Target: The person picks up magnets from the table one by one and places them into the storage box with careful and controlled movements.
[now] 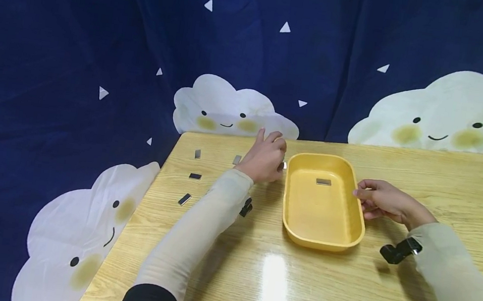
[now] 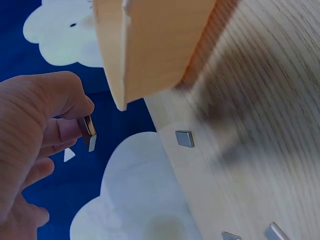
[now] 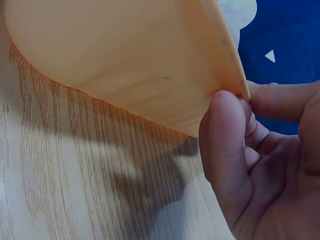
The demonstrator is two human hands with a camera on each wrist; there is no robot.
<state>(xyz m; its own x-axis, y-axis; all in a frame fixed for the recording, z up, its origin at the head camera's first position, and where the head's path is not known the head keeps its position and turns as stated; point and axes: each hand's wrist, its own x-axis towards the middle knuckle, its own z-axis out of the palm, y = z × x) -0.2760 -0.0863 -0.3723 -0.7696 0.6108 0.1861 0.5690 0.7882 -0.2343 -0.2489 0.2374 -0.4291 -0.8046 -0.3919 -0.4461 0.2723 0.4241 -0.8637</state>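
Observation:
My left hand [image 1: 264,157] pinches a small shiny metal block [image 2: 89,132] between thumb and finger, just left of the yellow plastic tray [image 1: 321,242]. With thumb and fingers, my right hand [image 1: 383,200] grips the tray's right rim; the right wrist view shows the thumb [image 3: 225,135] on one face of the tray wall. Inside the tray lies one flat metal block [image 1: 323,181], near its far end.
Several like metal blocks lie spread on the wooden table [image 1: 448,183] to the left, among them a dark-topped block [image 1: 195,176] and a tilted block [image 1: 184,199]. A blue curtain [image 1: 237,43] with clouds hangs behind the table's far edge.

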